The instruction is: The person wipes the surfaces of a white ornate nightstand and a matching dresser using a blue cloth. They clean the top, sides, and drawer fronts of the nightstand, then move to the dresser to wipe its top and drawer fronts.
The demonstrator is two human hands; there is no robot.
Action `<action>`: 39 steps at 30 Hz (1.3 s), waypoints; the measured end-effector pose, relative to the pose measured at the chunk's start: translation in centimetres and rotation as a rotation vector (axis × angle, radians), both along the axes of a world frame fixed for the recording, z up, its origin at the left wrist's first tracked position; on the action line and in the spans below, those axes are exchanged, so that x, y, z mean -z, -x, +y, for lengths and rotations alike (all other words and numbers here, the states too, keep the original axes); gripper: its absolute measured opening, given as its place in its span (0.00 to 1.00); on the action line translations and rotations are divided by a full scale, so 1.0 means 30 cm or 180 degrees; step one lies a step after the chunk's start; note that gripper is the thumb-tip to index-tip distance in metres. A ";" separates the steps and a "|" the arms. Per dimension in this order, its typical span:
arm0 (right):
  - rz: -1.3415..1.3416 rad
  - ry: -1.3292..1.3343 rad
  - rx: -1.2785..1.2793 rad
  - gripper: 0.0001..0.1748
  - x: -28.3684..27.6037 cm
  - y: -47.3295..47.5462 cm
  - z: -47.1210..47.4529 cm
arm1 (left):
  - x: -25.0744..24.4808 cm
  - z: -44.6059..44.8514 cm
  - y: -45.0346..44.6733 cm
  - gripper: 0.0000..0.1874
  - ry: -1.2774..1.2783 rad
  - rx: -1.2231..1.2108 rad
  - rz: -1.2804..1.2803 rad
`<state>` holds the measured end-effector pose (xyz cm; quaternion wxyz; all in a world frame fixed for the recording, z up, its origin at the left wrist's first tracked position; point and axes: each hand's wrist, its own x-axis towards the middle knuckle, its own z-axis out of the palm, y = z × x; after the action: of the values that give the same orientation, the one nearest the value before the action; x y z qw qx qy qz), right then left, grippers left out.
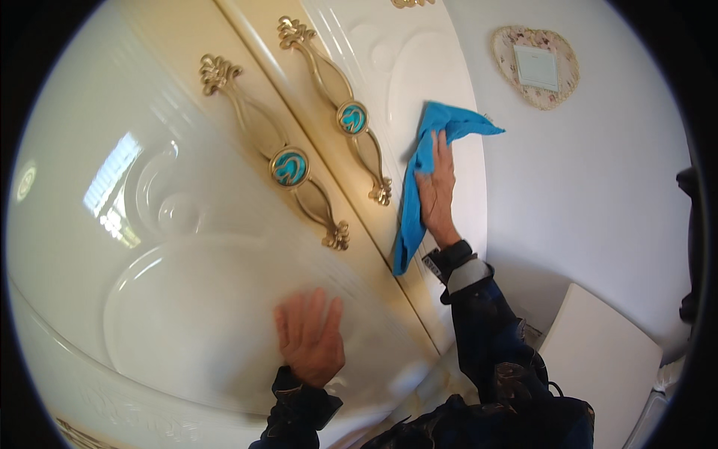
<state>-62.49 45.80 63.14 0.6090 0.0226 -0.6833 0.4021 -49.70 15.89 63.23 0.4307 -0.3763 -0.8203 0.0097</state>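
Note:
My right hand (438, 193) presses a blue cloth (411, 219) to the glossy cream door (412, 62) of a wardrobe, near its right edge. The fingers point up, and one corner of the cloth sticks out past that edge. Lower down, my left hand (311, 337) is spread and blurred in front of the neighbouring cream door (185, 314), with nothing in it. Whether its palm touches the door, I cannot tell. Two ornate gold handles flank the gap between the doors: a left one (290, 167) and a right one (352, 118), each with a turquoise medallion.
A white wall (538, 191) meets the wardrobe on the right. On it is a light switch (537, 67) in a heart-shaped floral surround (507, 42). A white panel-like piece (597, 348) stands at the lower right, close to my right sleeve. Raised mouldings shape both doors.

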 end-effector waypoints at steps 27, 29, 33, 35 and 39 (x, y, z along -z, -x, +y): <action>0.0233 -0.1061 0.0346 0.46 -0.237 0.129 0.210 | 0.046 0.290 0.103 0.21 0.0867 -0.0053 -0.0104; 0.0465 -0.0649 0.0706 0.41 -0.270 0.220 0.314 | 0.058 0.332 0.113 0.21 0.1115 -0.0496 -0.0443; -0.0141 0.0095 0.0845 0.37 0.044 0.304 0.516 | 0.065 0.380 0.116 0.21 0.1156 -0.0579 -0.0217; -0.0450 0.0425 0.0490 0.37 0.299 0.280 0.570 | 0.068 0.387 0.115 0.22 0.1192 -0.0691 -0.0167; -0.1654 0.1284 0.0253 0.39 0.729 0.200 0.504 | 0.074 0.388 0.116 0.21 0.1204 -0.0735 -0.0031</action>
<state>-68.49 60.92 41.26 0.4217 -0.2284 -0.7229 0.4975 -53.18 27.52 61.02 0.3445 -0.3539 -0.8436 0.2109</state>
